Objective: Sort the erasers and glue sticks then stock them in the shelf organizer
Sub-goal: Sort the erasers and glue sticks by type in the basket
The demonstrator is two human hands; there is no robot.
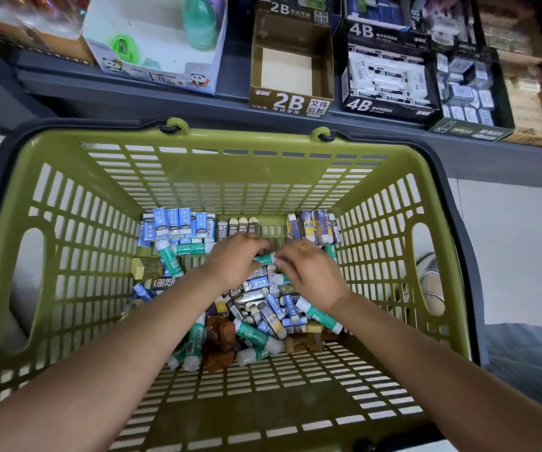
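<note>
**Both hands pinching a glue stick mid-sort, shelf box still waiting**

Pinching a green-and-white glue stick [265,258] between them, the left hand [234,261] and right hand [308,272] are meeting over the middle of the green basket [67,177], fingers curled in on the stick; the fingertips are blurred, so exactly which fingers are bearing on it is hard to tell.

Sorting is looking partly done. Along the basket's far wall, three neat groups are standing upright: blue erasers [175,225] at the left, a short row of 2B erasers [237,227] in the middle, and purple-and-yellow erasers [315,228] at the right. A few glue sticks are lying just in front of the blue group, which may be the start of their own row.

Much is remaining. A mixed heap [263,314] of erasers, glue sticks and brown wrapped pieces is still filling the basket floor under and behind the wrists, nearer the person.

Stocking appears not to have begun for the 2B kind: on the shelf [230,93] beyond the basket, the 2B display box [291,70] is sitting empty, while the 4B box [387,79] beside it is holding erasers. By my judgement, the work is somewhere in the middle of sorting, with all shelf filling ahead.
</note>
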